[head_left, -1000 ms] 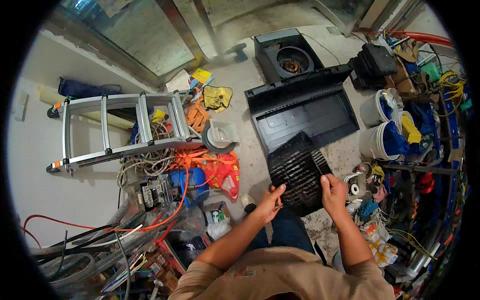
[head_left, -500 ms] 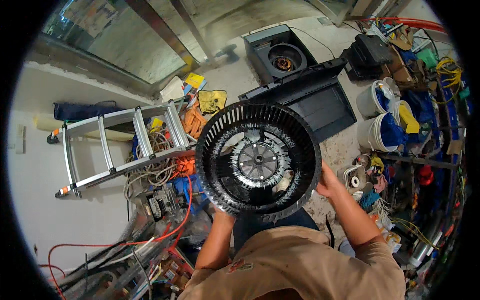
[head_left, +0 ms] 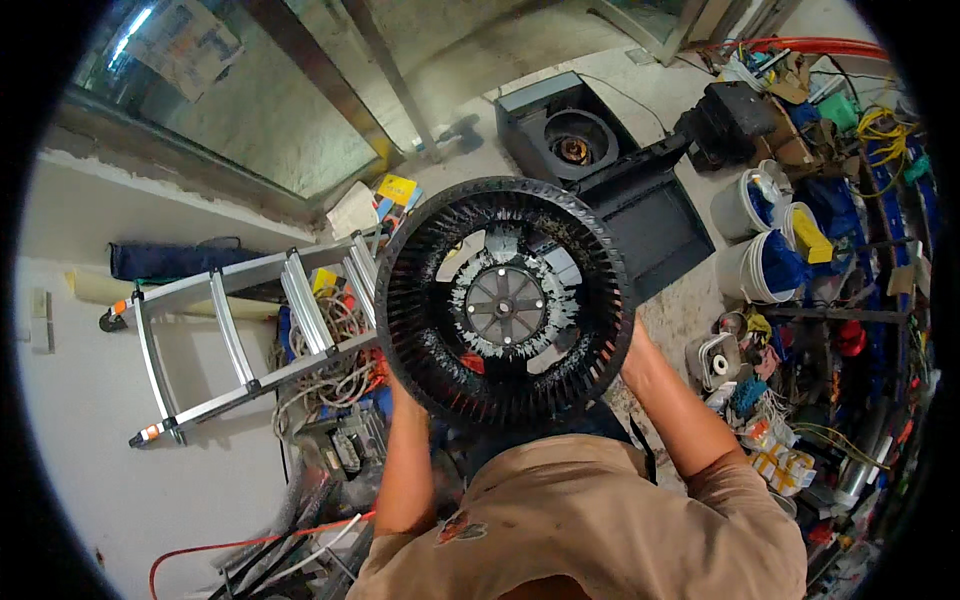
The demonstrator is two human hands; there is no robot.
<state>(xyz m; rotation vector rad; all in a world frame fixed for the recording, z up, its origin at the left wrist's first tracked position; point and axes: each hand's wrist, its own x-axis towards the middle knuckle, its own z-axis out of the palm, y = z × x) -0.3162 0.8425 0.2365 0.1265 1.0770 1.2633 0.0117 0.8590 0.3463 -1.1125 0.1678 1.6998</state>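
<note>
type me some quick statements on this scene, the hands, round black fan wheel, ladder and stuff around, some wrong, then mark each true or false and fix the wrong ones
1. The left hand and right hand hold the fan wheel between them. True.
2. The ladder is to the right of the fan wheel in the picture. False: the silver ladder is to its left.
3. The yellow cable is at the lower left. False: the yellow cable is at the upper right.
4. A white bucket on the right has blue material in it. True.
5. A black box with a round opening is beyond the fan wheel. True.
</note>
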